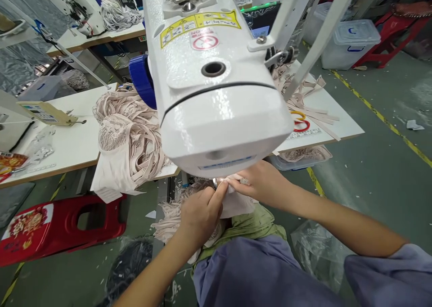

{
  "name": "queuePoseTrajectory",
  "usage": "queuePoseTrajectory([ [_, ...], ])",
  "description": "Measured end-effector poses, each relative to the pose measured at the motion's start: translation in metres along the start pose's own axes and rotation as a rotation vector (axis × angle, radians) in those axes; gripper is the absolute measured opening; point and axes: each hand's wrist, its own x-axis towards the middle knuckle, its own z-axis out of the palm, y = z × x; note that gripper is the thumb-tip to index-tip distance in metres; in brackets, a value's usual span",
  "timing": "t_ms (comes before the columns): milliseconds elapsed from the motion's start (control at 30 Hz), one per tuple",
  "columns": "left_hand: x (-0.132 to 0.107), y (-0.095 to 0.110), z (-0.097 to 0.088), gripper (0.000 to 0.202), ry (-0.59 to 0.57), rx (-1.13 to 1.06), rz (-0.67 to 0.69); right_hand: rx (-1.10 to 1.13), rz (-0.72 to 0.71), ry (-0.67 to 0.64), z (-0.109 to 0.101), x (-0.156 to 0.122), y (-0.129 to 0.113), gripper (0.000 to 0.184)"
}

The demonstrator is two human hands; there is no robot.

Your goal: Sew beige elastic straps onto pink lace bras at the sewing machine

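A white sewing machine head (216, 82) fills the middle of the view and hides the needle area. Just below its front end, my left hand (199, 214) is closed, thumb and fingers pinching a pale pink fabric piece (236, 203). My right hand (259, 183) comes in from the right and also pinches the same fabric, fingertips meeting my left thumb. More pink lace (167, 226) hangs down under my left hand over my lap.
A heap of pink lace garments (128, 136) lies on the white table (70, 140) at left. Pink straps (310, 104) lie on the table at right. A red stool (64, 226) stands on the floor at left. Clear bins (351, 41) sit at the back right.
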Motion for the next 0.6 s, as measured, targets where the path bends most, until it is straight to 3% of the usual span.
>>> queuePoseTrajectory([
  [100, 0.003, 0.008, -0.005, 0.034, -0.081, 0.011, -0.077, -0.073, -0.128, 0.282, 0.012, -0.016, 0.003, 0.016],
  [200, 0.0, 0.003, -0.004, 0.03, -0.159, -0.048, -0.111, -0.078, -0.153, 0.419, 0.024, -0.026, 0.007, 0.019],
  [300, -0.003, -0.018, -0.001, 0.032, -0.184, -0.085, 0.031, -0.035, -0.116, 0.399, 0.029, -0.028, 0.007, 0.02],
  [433, 0.004, -0.039, 0.002, 0.034, -0.11, -0.069, 0.263, 0.154, -0.002, 0.318, 0.04, -0.03, 0.005, 0.02],
  [500, 0.008, -0.037, 0.002, 0.031, -0.086, -0.07, 0.251, 0.334, 0.131, 0.322, 0.05, -0.035, 0.005, 0.02],
  [600, 0.011, -0.023, 0.0, 0.029, -0.089, -0.038, 0.157, 0.545, 0.236, 0.343, 0.063, -0.043, 0.007, 0.036],
])
